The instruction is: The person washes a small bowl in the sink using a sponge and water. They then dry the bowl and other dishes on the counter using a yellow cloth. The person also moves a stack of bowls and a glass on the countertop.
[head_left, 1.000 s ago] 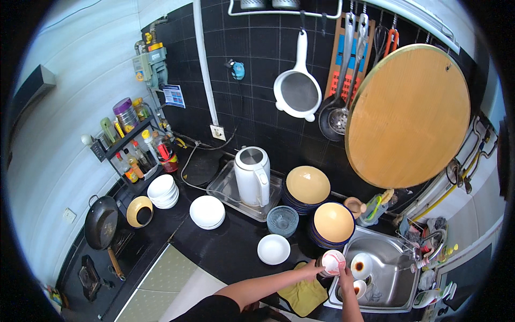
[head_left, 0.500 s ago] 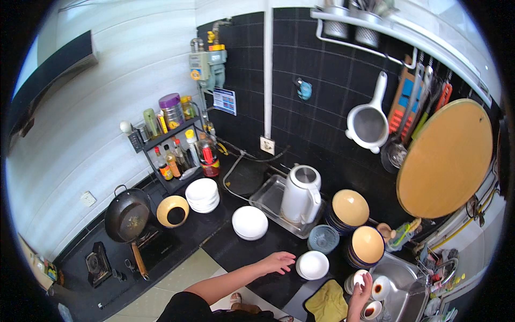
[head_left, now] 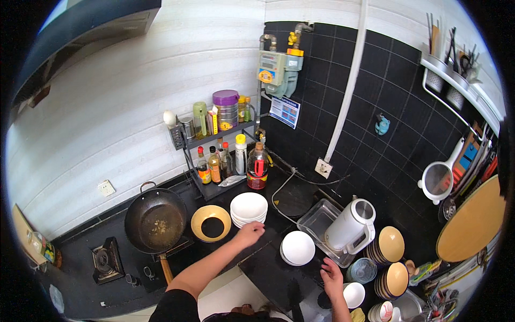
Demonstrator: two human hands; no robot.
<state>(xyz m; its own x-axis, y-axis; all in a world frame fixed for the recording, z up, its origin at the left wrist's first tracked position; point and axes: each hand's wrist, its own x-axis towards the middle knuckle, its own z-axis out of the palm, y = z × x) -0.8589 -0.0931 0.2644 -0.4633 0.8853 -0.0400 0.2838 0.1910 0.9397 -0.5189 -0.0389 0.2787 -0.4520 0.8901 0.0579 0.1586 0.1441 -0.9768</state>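
My left hand reaches across the counter to the lower edge of a stack of white bowls. Its fingers look loosely extended, with nothing visible in them. Whether they touch the bowls I cannot tell. My right hand is open and holds nothing, fingers slightly apart. It hovers between a pair of nested white bowls and another white bowl nearer the front. Beyond it stands a bluish glass bowl. A yellow bowl with a dark center sits left of the white stack.
A wok is on the stove at left, its wooden handle pointing forward. Sauce bottles fill a dark rack. A white kettle stands in a metal tray. Stacks of yellow-lined bowls rise at right, near the sink.
The view has swung left. My left hand has moved to the white bowl stack near the rack. My right hand has left the small bowls by the sink and come toward the nested pair.
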